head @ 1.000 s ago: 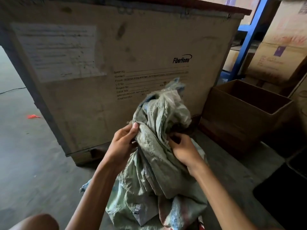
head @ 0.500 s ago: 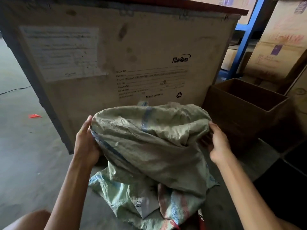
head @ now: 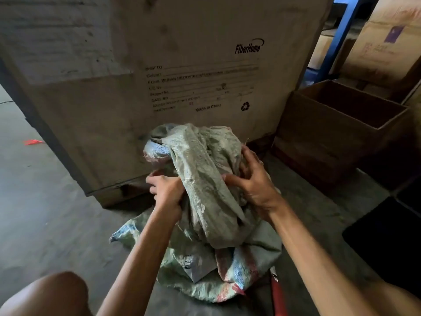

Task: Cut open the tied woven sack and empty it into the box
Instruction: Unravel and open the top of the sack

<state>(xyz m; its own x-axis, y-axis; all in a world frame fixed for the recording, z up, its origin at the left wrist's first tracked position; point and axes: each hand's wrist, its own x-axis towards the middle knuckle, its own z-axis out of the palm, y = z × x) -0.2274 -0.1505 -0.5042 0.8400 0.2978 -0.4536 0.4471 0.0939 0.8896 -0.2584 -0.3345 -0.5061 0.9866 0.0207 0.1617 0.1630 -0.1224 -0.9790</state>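
A crumpled grey-green woven sack [head: 205, 179] is bunched up in front of me, above more woven sacking [head: 205, 265] that lies on the floor. My left hand [head: 166, 190] grips the sack's left side from below. My right hand [head: 252, 181] presses and clutches its right side, fingers spread over the cloth. An open brown cardboard box [head: 319, 137] stands on the floor to the right, its inside dark. No tie or cutting tool shows on the sack. A red handle-like object [head: 278, 293] lies on the floor beside the sacking.
A large wooden crate [head: 159, 65] marked FiberHome stands right behind the sack. Blue shelving [head: 337, 39] and stacked cartons [head: 382, 46] fill the back right. A dark mat [head: 387, 236] lies at the right. My knee [head: 45, 293] shows at the bottom left. Bare concrete floor stretches left.
Both hands have come together from a wide spread and crushed the sack into a tighter bundle, lower and nearer the crate. The view has tilted down.
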